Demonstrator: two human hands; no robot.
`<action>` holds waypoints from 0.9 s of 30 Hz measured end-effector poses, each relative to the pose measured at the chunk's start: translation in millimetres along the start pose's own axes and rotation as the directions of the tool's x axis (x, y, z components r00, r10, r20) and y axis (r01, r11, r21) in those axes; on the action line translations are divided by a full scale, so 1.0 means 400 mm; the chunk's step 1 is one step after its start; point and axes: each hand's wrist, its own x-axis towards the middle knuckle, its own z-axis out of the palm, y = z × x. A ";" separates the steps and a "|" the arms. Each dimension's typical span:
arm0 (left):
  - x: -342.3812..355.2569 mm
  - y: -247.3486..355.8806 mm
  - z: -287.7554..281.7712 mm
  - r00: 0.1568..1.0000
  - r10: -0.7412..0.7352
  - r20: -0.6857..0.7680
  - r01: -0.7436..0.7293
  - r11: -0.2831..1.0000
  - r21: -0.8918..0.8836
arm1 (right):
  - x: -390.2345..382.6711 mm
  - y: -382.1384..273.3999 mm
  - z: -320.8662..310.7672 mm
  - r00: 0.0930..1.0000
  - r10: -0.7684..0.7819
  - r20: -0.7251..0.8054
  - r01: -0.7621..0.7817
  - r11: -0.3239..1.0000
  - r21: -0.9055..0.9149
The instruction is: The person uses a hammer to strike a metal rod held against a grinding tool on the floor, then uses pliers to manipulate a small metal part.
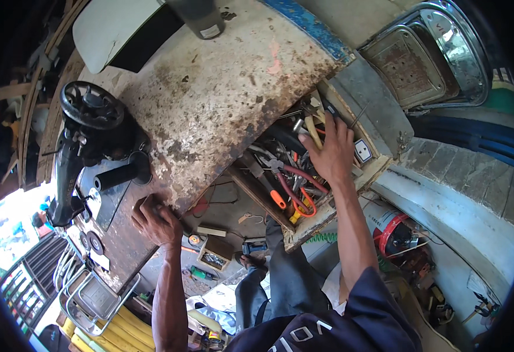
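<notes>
An open wooden drawer point(304, 226) juts from the worn table point(227, 76), crowded with loose hand tools. My right hand point(332, 154) reaches over its far right part, fingers stretched out among the tools. Beside the thumb and fingers lie a light wooden handle point(313, 132) and a metal hammer head point(299, 125). Red-handled pliers point(286, 179) and an orange-and-black handle point(278, 198) are nearer me. My left hand point(156, 223) rests on the table's near edge, fingers loosely bent and a little apart, holding nothing visible. Its fingertips are partly hidden.
A black sewing machine point(90, 146) with a handwheel stands on the table's left. A dark container point(198, 20) and a white-and-black object point(116, 32) sit at the back. A white socket point(362, 151) is in the drawer. Chair frames point(412, 61) stand far right; tools lie on the floor below.
</notes>
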 end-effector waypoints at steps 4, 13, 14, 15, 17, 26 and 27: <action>0.000 -0.005 0.011 1.000 0.004 -0.009 -0.004 1.000 -0.008 | -0.018 0.007 0.016 0.999 -0.037 0.016 0.030 0.950 0.312; 0.005 -0.007 0.009 0.997 0.078 -0.010 -0.078 0.997 0.016 | -0.267 -0.199 0.006 0.979 -0.144 0.145 0.082 0.926 0.368; 0.008 -0.011 0.011 0.996 0.086 -0.012 -0.086 0.996 0.013 | -0.272 -0.201 0.007 0.978 -0.117 0.171 0.028 0.892 0.451; 0.006 -0.018 0.015 0.996 0.088 -0.018 -0.088 0.996 0.013 | -0.270 -0.203 0.008 0.975 -0.102 0.198 -0.020 0.847 0.531; -0.002 -0.022 0.012 0.996 0.086 0.012 -0.086 0.996 0.004 | -0.198 -0.182 0.010 0.995 -0.095 0.035 0.061 0.838 0.542; 0.004 -0.016 0.016 0.998 0.069 -0.004 -0.068 0.998 0.013 | 0.157 -0.047 0.084 0.980 -0.199 -0.026 0.201 0.977 0.068; 0.001 -0.019 0.018 0.998 0.057 -0.009 -0.057 0.998 0.010 | 0.163 -0.065 0.073 0.986 -0.164 0.018 0.163 0.986 0.046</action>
